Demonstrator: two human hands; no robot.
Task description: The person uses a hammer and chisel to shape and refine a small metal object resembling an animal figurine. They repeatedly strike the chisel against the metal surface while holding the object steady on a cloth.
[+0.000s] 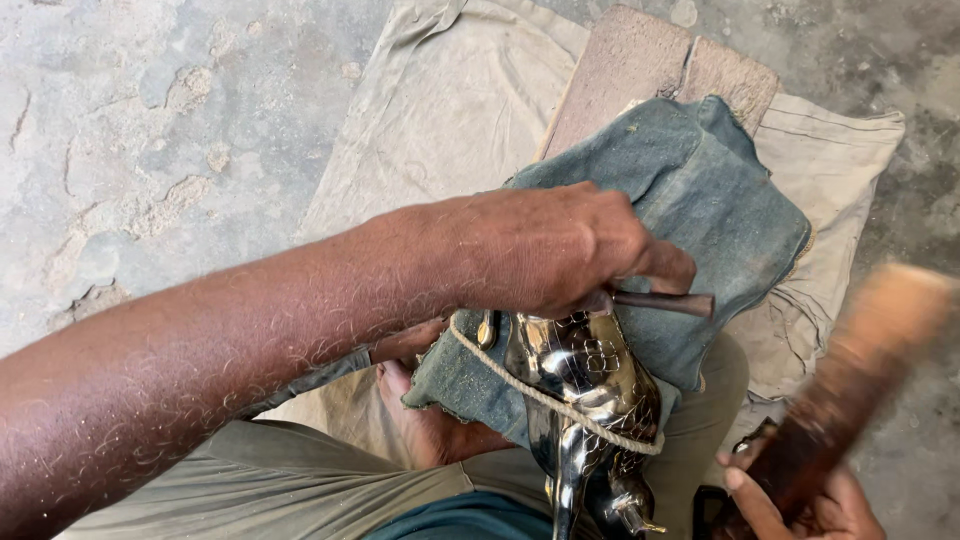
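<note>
Gripping: left hand [545, 250] is closed around a thin dark metal punch [665, 302], its tip set on the top of the figurine.
Right hand: right hand [800, 500], at the lower right edge of the view, is clenched on the handle of a brown wooden mallet [860, 370], which is blurred and held apart from the punch.
Workpiece: one shiny silver-coloured metal animal figurine [585, 400] lies on a folded blue-grey denim cloth [690, 200], near the cloth's lower edge, in the person's lap.
Binding: one pale twisted rope [540, 392] crosses the figurine's body and appears to hold it down against the cloth.
Support: a worn wooden board [640, 70] shows beyond the cloth's upper edge; a beige sackcloth [450, 110] is spread beneath on the grey concrete floor [150, 150].
Handling: the figurine looks hard, polished and slippery, probably hollow and easily dented; its thin legs [565, 490] seem the weakest part. Best held by the broad body, over padding.
Count: one figurine, one punch, one mallet, one rope, one denim cloth, one board, two hands, one bare foot [425, 425] beside the cloth's lower left corner.
</note>
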